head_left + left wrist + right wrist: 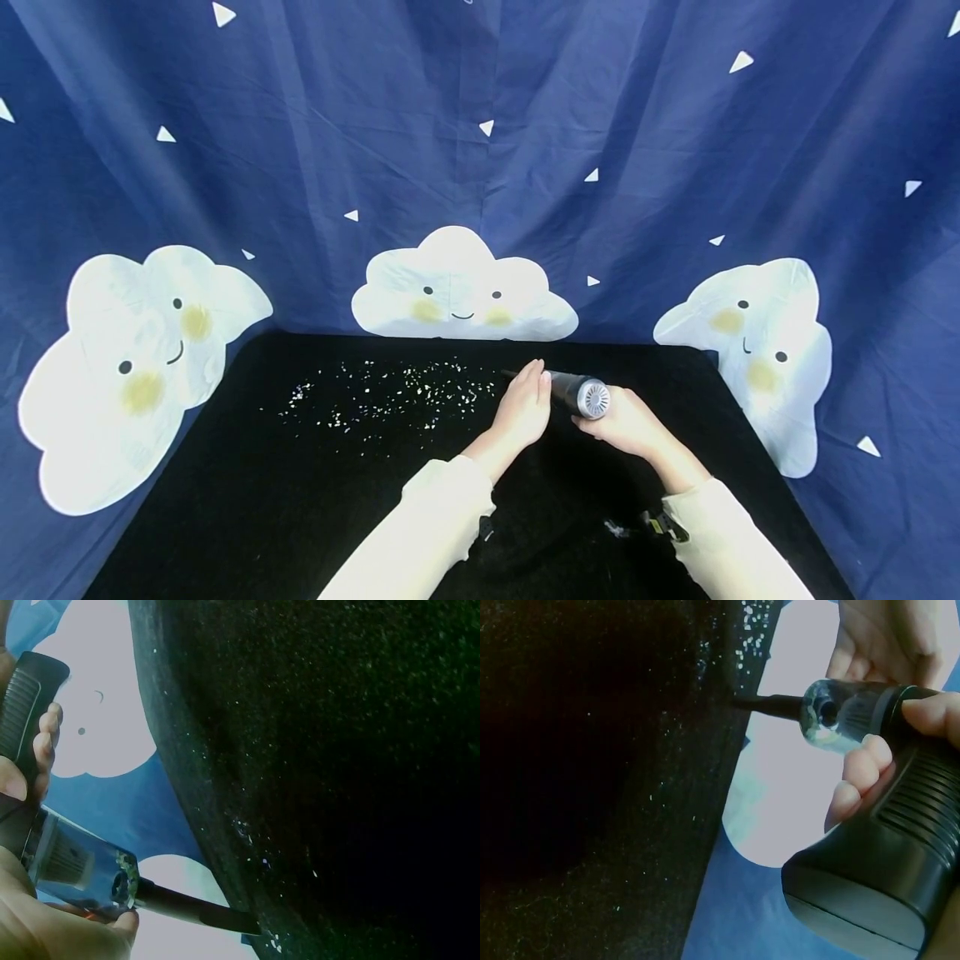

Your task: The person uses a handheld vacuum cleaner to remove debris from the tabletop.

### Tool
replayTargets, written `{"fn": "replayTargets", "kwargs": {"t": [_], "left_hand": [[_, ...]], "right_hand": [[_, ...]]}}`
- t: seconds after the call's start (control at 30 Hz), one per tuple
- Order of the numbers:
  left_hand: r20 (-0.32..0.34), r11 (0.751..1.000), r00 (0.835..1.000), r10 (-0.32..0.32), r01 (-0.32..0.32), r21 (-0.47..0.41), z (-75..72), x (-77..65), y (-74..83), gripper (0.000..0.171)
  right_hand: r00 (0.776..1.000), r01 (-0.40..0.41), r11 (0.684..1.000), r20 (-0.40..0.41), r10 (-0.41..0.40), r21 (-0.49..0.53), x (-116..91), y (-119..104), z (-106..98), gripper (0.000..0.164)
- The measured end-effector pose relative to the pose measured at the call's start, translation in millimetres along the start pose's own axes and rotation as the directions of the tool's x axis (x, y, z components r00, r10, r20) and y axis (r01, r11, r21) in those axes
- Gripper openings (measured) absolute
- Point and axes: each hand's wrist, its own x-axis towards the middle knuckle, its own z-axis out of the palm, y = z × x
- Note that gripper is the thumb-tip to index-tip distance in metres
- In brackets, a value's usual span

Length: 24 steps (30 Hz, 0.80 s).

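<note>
A dark handheld vacuum cleaner [573,392] with a round silver vent is held between the two hands. My right hand [626,423] grips its ribbed black handle [930,799], fingers wrapped round it. Across the clear dust canister [86,862], my left hand [525,406] holds the front part. Pale bits and a pleated filter show inside the canister. The narrow black nozzle [199,909] points at the black tabletop, its tip close over the surface. Many small white bits [420,392] lie scattered left of the nozzle.
The black cloth-covered table [247,508] ends at a far edge against a blue curtain [450,108] with smiling white clouds. A small whitish mark [617,528] shows on the table near the right sleeve. Both forearms wear pale sleeves [420,533].
</note>
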Motion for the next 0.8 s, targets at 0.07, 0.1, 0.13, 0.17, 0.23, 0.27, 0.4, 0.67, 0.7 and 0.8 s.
{"fn": "replayTargets", "kwargs": {"t": [0.07,0.1,0.13,0.17,0.23,0.27,0.4,0.67,0.7,0.8], "left_hand": [[-0.004,1.000,1.000,0.002,-0.002,-0.001,-0.6,0.7,-1.2,0.051],[-0.010,1.000,1.000,0.005,-0.005,-0.003,-1.0,0.8,-1.8,0.051],[-0.013,1.000,1.000,0.007,-0.007,-0.004,-1.2,1.4,-2.4,0.051],[-0.015,1.000,1.000,0.008,-0.008,-0.004,-1.6,1.5,-2.8,0.051],[-0.024,1.000,1.000,0.016,-0.016,-0.008,-2.1,2.4,-3.8,0.050],[-0.030,1.000,0.999,0.022,-0.022,-0.010,-2.2,2.9,-4.3,0.050],[-0.042,0.999,0.999,0.033,-0.033,0.004,-2.7,4.3,-7.0,0.050],[-0.070,0.999,0.997,0.041,-0.040,0.018,-5.7,4.0,-10.5,0.050],[-0.070,0.999,0.997,0.039,-0.039,0.015,-6.1,3.7,-10.8,0.049],[-0.071,0.999,0.997,0.034,-0.034,0.005,-7.7,3.3,-11.0,0.049]], "right_hand": [[1.000,-0.007,1.000,0.001,0.007,0.013,1.4,-0.4,0.8,0.035],[1.000,-0.006,1.000,0.003,0.006,0.017,2.1,-0.4,0.9,0.035],[1.000,-0.006,1.000,0.004,0.006,0.021,2.8,-0.6,1.1,0.035],[1.000,-0.007,1.000,0.005,0.006,0.026,3.4,-0.8,1.4,0.036],[1.000,-0.007,1.000,0.009,0.007,0.031,4.4,-1.4,1.4,0.036],[1.000,-0.005,1.000,0.014,0.005,0.029,5.0,-1.6,1.3,0.037],[1.000,-0.020,0.999,0.022,0.020,0.027,7.5,-3.4,2.2,0.037],[1.000,-0.009,0.999,0.015,0.009,0.041,11.1,-6.1,5.7,0.037],[1.000,-0.008,0.999,0.018,0.007,0.036,11.7,-6.5,6.2,0.038],[1.000,-0.007,1.000,0.021,0.006,0.026,13.6,-7.1,7.2,0.037]]}}
